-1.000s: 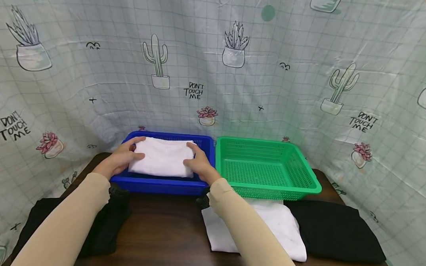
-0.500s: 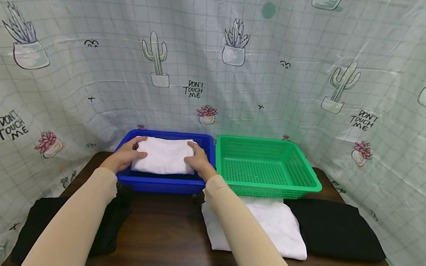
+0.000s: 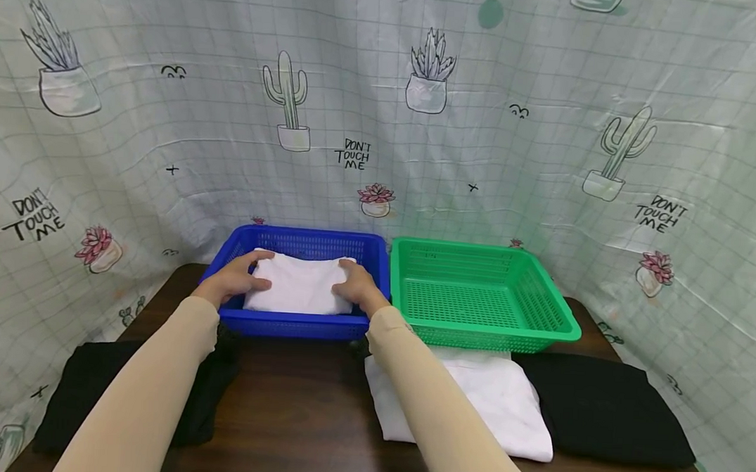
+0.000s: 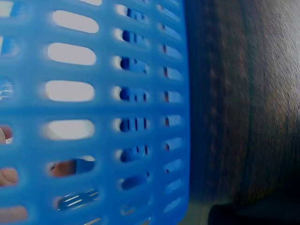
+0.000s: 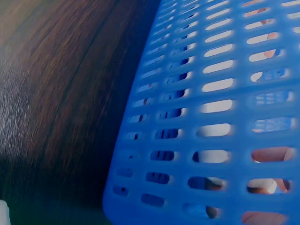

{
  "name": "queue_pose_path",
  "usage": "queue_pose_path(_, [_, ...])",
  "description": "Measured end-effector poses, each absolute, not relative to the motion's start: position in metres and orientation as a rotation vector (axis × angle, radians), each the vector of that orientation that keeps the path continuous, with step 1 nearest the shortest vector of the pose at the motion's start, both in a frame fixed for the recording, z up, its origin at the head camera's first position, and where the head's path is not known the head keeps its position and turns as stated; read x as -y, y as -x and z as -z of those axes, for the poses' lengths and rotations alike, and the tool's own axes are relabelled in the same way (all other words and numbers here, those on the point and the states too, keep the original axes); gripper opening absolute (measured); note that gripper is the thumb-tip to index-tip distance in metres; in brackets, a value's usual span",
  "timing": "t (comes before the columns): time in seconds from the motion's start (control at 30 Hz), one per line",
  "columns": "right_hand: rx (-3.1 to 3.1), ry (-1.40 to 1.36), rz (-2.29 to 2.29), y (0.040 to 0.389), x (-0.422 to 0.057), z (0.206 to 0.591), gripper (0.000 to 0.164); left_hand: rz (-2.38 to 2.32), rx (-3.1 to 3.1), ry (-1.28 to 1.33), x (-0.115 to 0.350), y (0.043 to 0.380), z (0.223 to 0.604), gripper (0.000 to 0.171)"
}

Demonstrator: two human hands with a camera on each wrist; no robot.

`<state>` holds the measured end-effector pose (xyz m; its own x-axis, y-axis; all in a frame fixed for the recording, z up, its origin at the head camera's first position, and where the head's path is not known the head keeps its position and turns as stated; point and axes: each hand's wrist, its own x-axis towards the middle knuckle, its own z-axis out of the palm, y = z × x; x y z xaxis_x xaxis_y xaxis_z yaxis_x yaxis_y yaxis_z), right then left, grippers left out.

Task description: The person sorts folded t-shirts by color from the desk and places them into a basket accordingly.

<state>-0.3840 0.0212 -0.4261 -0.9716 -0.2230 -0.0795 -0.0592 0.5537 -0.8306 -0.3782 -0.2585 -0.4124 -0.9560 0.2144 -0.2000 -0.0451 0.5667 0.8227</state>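
Note:
A folded white shirt (image 3: 300,283) lies within the blue basket (image 3: 298,325), its far edge curved like a neckline. My left hand (image 3: 235,278) holds its left side, thumb over the top and fingers toward the far corner. On the opposite side my right hand (image 3: 358,284) holds it the same way. Both wrist views look at the slotted basket wall from outside. Through its slots show bits of white cloth and fingers (image 4: 8,177) in the left wrist view, and fingers (image 5: 273,154) in the right one.
Right of the blue basket stands a green basket (image 3: 484,339). In front of it lie another folded white garment (image 3: 491,403) and a folded black garment (image 3: 605,411). More black cloth (image 3: 93,378) lies at the left, partly under my left arm. A patterned curtain (image 3: 383,109) hangs behind the dark wooden table (image 3: 294,415).
The white shirt has gone down deeper into the blue basket, with both hands still at its sides. The head view has shifted slightly.

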Motion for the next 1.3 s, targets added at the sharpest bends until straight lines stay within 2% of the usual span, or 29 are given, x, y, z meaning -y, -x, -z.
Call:
queue_pose_path(0.6, [-2.662, 0.208, 1.119, 0.382, -0.021, 0.434, 0.069, -1.096, -2.627, -0.150, 0.258, 0.387, 0.426, 0.073])
queue_pose_path(0.87, [-2.681, 0.245, 0.911, 0.394, -0.020, 0.441, 0.070, -0.996, -2.626, -0.127, 0.256, 0.385, 0.426, 0.073])
queue_pose_path(1.3, [-2.628, 0.281, 0.825, 0.380, -0.020, 0.425, 0.072, -0.932, -2.628, -0.160, 0.257, 0.385, 0.425, 0.068])
